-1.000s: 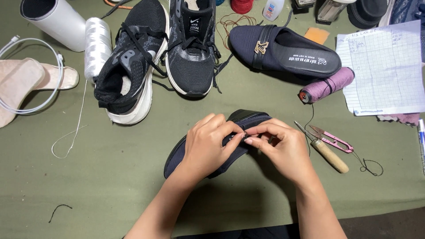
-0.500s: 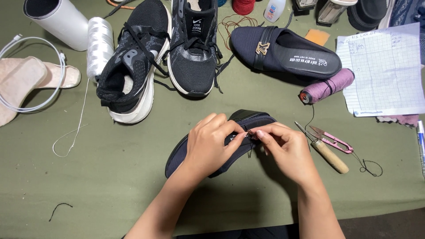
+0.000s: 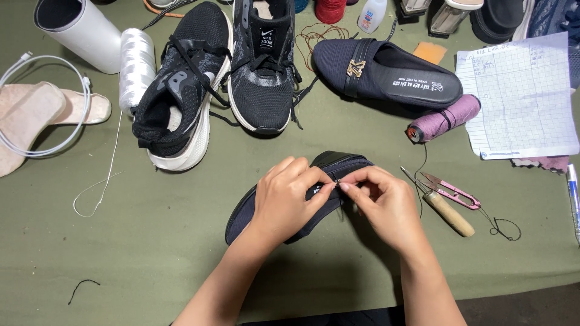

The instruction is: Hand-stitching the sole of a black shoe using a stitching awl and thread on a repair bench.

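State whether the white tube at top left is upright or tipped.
Tipped: the white tube lies on its side on the table, its dark open end facing the camera.

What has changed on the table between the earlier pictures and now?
Almost nothing. Both hands, left hand and right hand, keep pinching at the top edge of the dark slip-on shoe, fingertips meeting at the same spot. The sneakers, purple thread spool and awl stayed put.
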